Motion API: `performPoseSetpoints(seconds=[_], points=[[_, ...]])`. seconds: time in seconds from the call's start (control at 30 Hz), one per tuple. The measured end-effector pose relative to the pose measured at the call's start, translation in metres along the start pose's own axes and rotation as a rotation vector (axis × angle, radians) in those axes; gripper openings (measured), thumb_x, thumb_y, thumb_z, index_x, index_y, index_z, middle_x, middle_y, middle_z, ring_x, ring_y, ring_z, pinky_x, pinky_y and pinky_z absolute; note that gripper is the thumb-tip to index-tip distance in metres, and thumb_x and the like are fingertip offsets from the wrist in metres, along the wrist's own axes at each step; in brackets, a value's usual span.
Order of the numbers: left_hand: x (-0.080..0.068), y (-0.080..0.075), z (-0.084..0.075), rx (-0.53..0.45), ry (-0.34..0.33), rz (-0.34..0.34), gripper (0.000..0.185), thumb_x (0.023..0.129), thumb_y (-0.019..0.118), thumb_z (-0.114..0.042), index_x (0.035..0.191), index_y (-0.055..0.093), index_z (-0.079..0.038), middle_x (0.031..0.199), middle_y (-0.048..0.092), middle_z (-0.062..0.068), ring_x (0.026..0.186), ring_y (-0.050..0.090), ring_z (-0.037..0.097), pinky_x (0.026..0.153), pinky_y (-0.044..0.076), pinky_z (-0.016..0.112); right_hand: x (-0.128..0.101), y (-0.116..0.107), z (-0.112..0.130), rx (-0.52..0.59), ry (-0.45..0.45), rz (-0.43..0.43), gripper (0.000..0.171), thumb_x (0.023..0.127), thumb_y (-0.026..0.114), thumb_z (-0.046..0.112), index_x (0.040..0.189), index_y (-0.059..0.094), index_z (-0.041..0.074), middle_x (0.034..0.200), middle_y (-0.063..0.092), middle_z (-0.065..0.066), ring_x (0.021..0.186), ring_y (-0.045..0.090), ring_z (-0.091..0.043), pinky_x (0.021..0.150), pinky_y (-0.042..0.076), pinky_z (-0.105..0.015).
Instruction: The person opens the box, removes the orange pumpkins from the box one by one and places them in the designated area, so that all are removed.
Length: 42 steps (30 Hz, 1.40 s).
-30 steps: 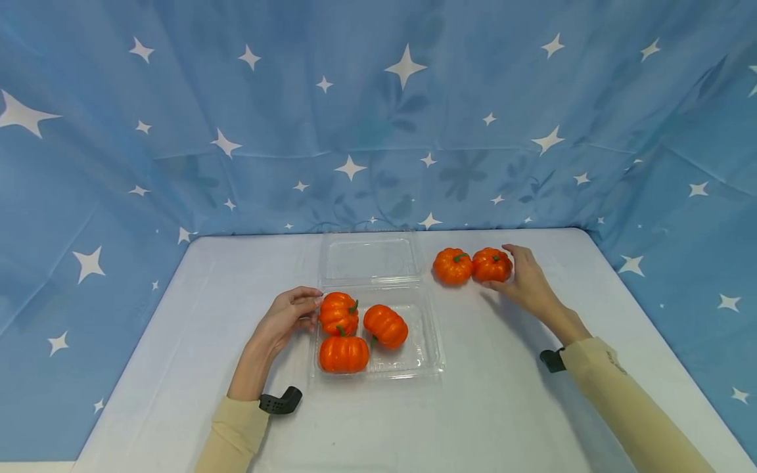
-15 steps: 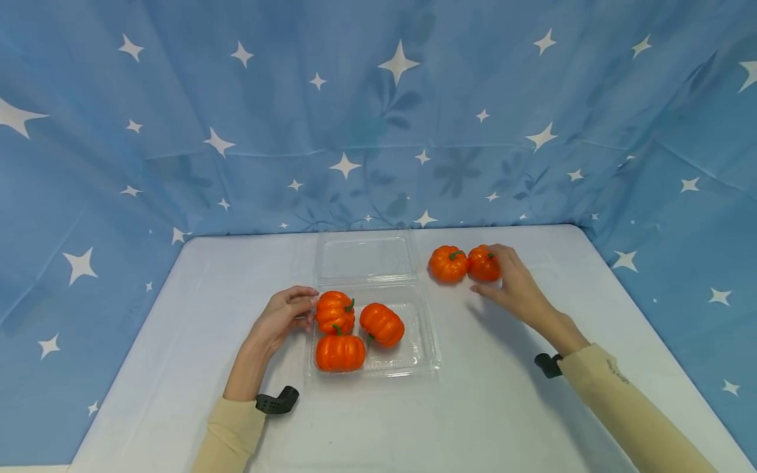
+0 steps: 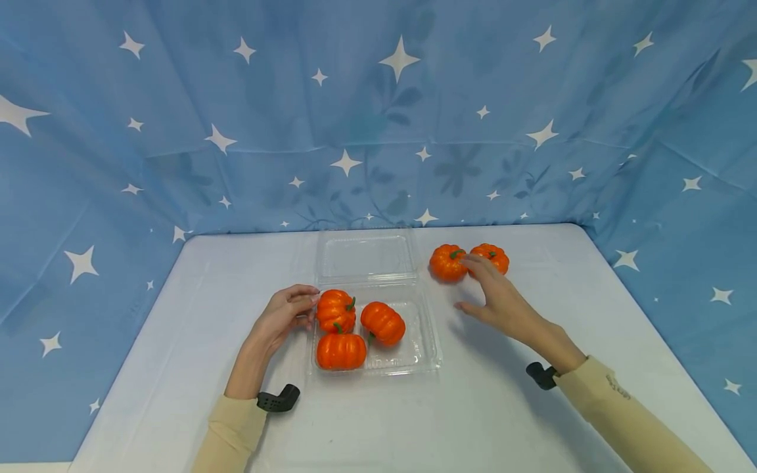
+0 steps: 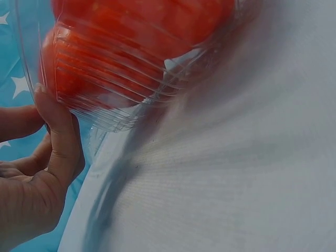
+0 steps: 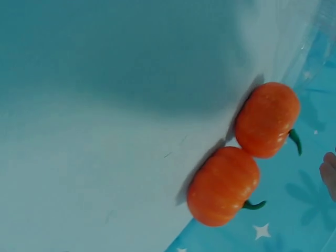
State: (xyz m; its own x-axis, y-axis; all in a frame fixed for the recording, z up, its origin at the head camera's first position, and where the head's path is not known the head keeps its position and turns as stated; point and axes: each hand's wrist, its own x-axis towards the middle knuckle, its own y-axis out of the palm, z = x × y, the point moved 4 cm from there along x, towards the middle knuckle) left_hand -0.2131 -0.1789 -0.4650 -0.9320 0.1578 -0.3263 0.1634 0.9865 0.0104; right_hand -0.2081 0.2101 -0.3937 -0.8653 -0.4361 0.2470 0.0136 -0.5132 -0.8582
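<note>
My left hand (image 3: pixel 285 317) pinches the left rim of a clear plastic clamshell container (image 3: pixel 414 341); in the left wrist view, thumb and finger meet at its thin edge (image 4: pixel 31 68). Three small orange pumpkins with green stems lie in the base: one at the back left (image 3: pixel 336 311), one at the front left (image 3: pixel 341 351) and one near the middle (image 3: pixel 383 323). Holding nothing, my right hand (image 3: pixel 503 302) hovers with spread fingers in front of two more pumpkins, a left one (image 3: pixel 446 264) and a right one (image 3: pixel 497 256). These two touch in the right wrist view.
The container's lid (image 3: pixel 368 256) lies folded back behind the base. A white cloth covers the table (image 3: pixel 491 407). Behind it hangs a blue curtain (image 3: pixel 266 190) with white stars.
My right hand has left the right pumpkin's side and moved left and nearer to me, with its fingers spread. My left hand stays at the container rim. The head view shifted slightly.
</note>
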Motion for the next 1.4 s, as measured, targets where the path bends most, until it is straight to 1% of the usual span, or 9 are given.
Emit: performPoseSetpoints(seconds=[0.2, 0.33, 0.43, 0.57, 0.7, 0.87, 1.03, 1.2, 1.4], points=[[0.001, -0.001, 0.0, 0.003, 0.01, 0.003, 0.038, 0.096, 0.06, -0.018, 0.126, 0.049, 0.005, 0.082, 0.06, 0.001, 0.061, 0.052, 0.013, 0.057, 0.051, 0.022, -0.001, 0.002, 0.022, -0.038, -0.029, 0.054, 0.078, 0.079, 0.081, 0.022, 0.143, 0.041, 0.004, 0.15, 0.038, -0.014, 0.136, 0.041, -0.033, 0.104, 0.044, -0.053], [0.001, -0.001, 0.0, 0.004, 0.014, 0.01, 0.039, 0.097, 0.059, -0.018, 0.126, 0.048, 0.005, 0.081, 0.06, 0.001, 0.061, 0.052, 0.012, 0.057, 0.051, 0.022, -0.001, 0.005, 0.038, -0.051, -0.088, 0.084, 0.077, 0.079, 0.081, 0.022, 0.143, 0.041, 0.008, 0.151, 0.039, -0.01, 0.136, 0.042, -0.029, 0.103, 0.047, -0.048], [0.0, -0.001, 0.001, -0.003, 0.006, 0.004, 0.037, 0.096, 0.059, -0.018, 0.125, 0.049, 0.004, 0.081, 0.06, 0.002, 0.061, 0.052, 0.013, 0.056, 0.051, 0.022, 0.0, 0.007, 0.048, -0.067, -0.135, 0.097, 0.077, 0.079, 0.081, 0.023, 0.143, 0.042, 0.01, 0.151, 0.039, -0.007, 0.135, 0.044, -0.027, 0.102, 0.048, -0.046], [0.001, -0.001, 0.0, -0.002, 0.002, -0.009, 0.035, 0.096, 0.06, -0.018, 0.124, 0.051, 0.002, 0.082, 0.061, 0.003, 0.061, 0.053, 0.013, 0.056, 0.051, 0.022, 0.003, 0.013, 0.06, -0.107, -0.191, 0.115, 0.079, 0.078, 0.083, 0.024, 0.143, 0.042, 0.009, 0.152, 0.039, -0.008, 0.136, 0.044, -0.027, 0.101, 0.049, -0.042], [0.001, -0.001, 0.001, 0.002, 0.006, -0.008, 0.035, 0.096, 0.059, -0.017, 0.124, 0.051, 0.002, 0.083, 0.062, 0.003, 0.06, 0.053, 0.013, 0.056, 0.051, 0.022, 0.006, 0.021, 0.07, -0.126, -0.237, 0.147, 0.079, 0.077, 0.083, 0.022, 0.143, 0.042, 0.009, 0.151, 0.041, -0.008, 0.137, 0.043, -0.026, 0.103, 0.048, -0.04], [0.001, -0.001, 0.002, 0.008, 0.002, 0.002, 0.036, 0.096, 0.059, -0.018, 0.125, 0.051, 0.003, 0.083, 0.061, 0.003, 0.061, 0.054, 0.013, 0.057, 0.051, 0.023, 0.007, 0.031, 0.08, -0.135, -0.281, 0.184, 0.079, 0.077, 0.083, 0.02, 0.144, 0.042, 0.01, 0.15, 0.042, -0.008, 0.137, 0.044, -0.025, 0.105, 0.047, -0.04], [0.001, -0.001, 0.001, 0.022, 0.004, 0.003, 0.038, 0.097, 0.059, -0.018, 0.127, 0.049, 0.004, 0.085, 0.061, 0.002, 0.061, 0.054, 0.012, 0.058, 0.051, 0.023, 0.009, 0.04, 0.089, -0.133, -0.324, 0.214, 0.079, 0.076, 0.084, 0.018, 0.143, 0.044, 0.01, 0.15, 0.041, -0.008, 0.138, 0.042, -0.025, 0.107, 0.045, -0.041], [0.001, -0.001, 0.001, 0.018, 0.0, -0.005, 0.038, 0.097, 0.06, -0.019, 0.126, 0.05, 0.003, 0.086, 0.062, 0.002, 0.061, 0.054, 0.012, 0.057, 0.051, 0.023, 0.011, 0.051, 0.098, -0.118, -0.382, 0.22, 0.075, 0.076, 0.083, 0.016, 0.141, 0.046, 0.009, 0.149, 0.043, -0.01, 0.138, 0.043, -0.026, 0.108, 0.043, -0.042], [0.0, -0.001, 0.001, 0.034, 0.005, 0.003, 0.036, 0.098, 0.055, -0.016, 0.127, 0.049, 0.004, 0.085, 0.06, 0.002, 0.061, 0.054, 0.013, 0.058, 0.052, 0.023, 0.014, 0.062, 0.106, -0.14, -0.442, 0.216, 0.074, 0.077, 0.082, 0.016, 0.141, 0.045, 0.009, 0.147, 0.046, -0.01, 0.136, 0.045, -0.026, 0.108, 0.044, -0.041]])
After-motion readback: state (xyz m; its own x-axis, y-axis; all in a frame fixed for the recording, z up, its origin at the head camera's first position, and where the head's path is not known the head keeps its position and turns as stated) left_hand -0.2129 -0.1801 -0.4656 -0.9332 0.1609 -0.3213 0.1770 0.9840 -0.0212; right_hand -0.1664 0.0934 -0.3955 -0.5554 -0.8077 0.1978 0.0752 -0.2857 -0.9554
